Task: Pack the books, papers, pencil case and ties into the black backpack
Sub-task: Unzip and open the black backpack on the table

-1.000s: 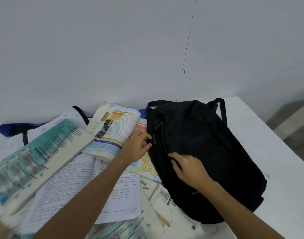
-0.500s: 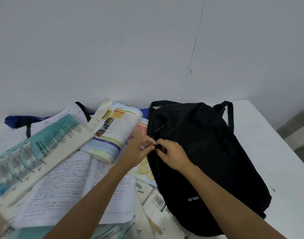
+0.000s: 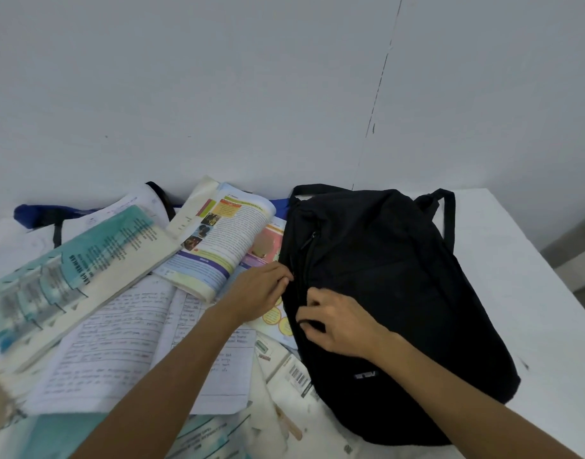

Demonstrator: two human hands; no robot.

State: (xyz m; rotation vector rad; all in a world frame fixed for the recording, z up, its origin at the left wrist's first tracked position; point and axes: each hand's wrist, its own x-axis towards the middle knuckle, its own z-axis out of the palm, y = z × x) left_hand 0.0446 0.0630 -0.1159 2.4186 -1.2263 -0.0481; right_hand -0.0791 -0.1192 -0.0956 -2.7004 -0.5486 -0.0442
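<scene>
The black backpack [image 3: 400,276] is lying on the white worktop [image 3: 516,293], its left side overlapping an open textbook [image 3: 225,240]. The left hand [image 3: 258,289] is pinching the backpack's left edge, while the right hand [image 3: 337,323] is curling its fingers [image 3: 309,304] into the fabric just beside it. A teal book [image 3: 69,276] is resting across handwritten papers [image 3: 119,342] further left.

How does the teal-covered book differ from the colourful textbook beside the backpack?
The teal-covered book lies closed, cover up; the colourful textbook lies open, pages showing. The teal-covered book sits far left, apart from the black backpack; the colourful textbook runs up to its edge, beside the left hand. Both lie on the paper pile, not yet packed.
</scene>
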